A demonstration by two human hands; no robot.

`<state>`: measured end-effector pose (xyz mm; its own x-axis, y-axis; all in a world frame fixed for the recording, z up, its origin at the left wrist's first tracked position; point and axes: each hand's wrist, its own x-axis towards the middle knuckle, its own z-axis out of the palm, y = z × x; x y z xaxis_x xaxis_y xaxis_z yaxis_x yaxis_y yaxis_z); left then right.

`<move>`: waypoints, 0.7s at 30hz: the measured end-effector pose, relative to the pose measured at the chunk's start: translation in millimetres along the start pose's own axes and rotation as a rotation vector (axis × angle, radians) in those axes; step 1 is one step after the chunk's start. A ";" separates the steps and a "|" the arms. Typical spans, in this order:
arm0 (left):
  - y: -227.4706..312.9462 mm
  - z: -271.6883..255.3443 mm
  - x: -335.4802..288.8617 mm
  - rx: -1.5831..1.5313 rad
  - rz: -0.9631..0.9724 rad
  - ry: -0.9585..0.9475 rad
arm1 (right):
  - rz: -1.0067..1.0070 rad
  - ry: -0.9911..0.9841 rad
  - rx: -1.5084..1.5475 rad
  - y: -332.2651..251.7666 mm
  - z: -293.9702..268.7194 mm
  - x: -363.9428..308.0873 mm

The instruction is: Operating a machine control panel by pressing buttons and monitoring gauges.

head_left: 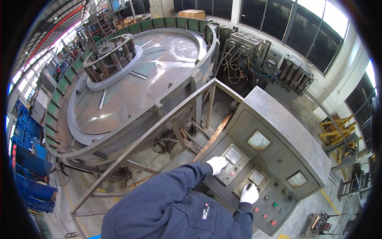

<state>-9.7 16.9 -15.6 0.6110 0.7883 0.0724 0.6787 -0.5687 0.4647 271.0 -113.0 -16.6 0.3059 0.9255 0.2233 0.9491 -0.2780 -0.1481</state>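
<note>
A grey control console [278, 135] stands in front of me, with two small meter boxes on its sloping desk. My left hand [217, 165], in a white glove, is at the left edge of the farther meter box [232, 159]. Its fingers are curled in, and what they hold is hidden. On the nearer meter box [256, 177] my right hand [250, 194], also gloved in white, pinches a small dark knob [247, 186]. Below and right of that hand are several push buttons, among them a red button [273, 222] and a green button [275, 204].
Left of the console stands a large round machine table [123, 99] inside a green-walled rim. A metal railing [147, 143] runs between it and me. Behind the console is a wired machine unit [242, 51]. Yellow steel frames [338, 131] stand at the right.
</note>
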 end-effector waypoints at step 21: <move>-0.2 -1.4 -0.7 0.021 -0.008 -0.024 | -0.041 -0.084 -0.006 -3.3 -6.7 -3.9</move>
<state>-10.9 16.8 -14.5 0.6152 0.7869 0.0471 0.6916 -0.5675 0.4468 267.2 -117.4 -10.5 0.2600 0.9543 0.1475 0.9611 -0.2410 -0.1345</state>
